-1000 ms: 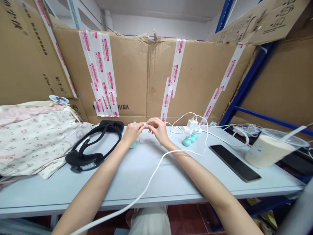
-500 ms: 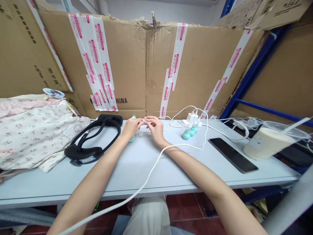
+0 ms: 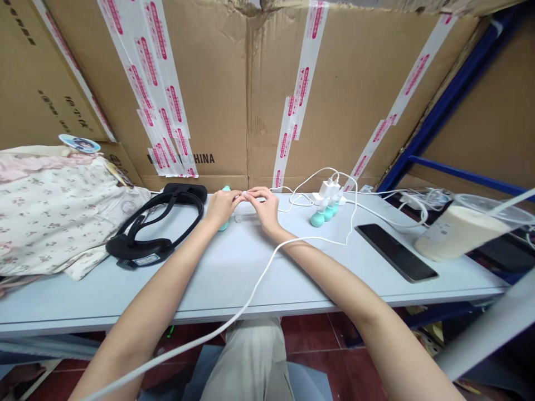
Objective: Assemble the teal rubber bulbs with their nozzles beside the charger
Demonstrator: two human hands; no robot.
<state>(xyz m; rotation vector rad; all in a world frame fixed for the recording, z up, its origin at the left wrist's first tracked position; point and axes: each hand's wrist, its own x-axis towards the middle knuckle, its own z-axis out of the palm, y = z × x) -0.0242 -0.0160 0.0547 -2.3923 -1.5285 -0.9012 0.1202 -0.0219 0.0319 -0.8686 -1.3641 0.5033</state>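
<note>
Taped cardboard wall (image 3: 234,83) behind pale grey table (image 3: 221,273); blue rack frame (image 3: 438,108) right; red tiled floor (image 3: 317,340) below.

Bright, even light from above, soft shadows, sharp centre, strong wide-angle bending at the edges.

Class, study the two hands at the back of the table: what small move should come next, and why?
Probably ease both hands slightly toward the body, keeping the pinch. The left hand and right hand seem to pinch a small pale piece close to the cardboard wall, and a white cable lies across the right forearm, so a big move might drag it.
</note>
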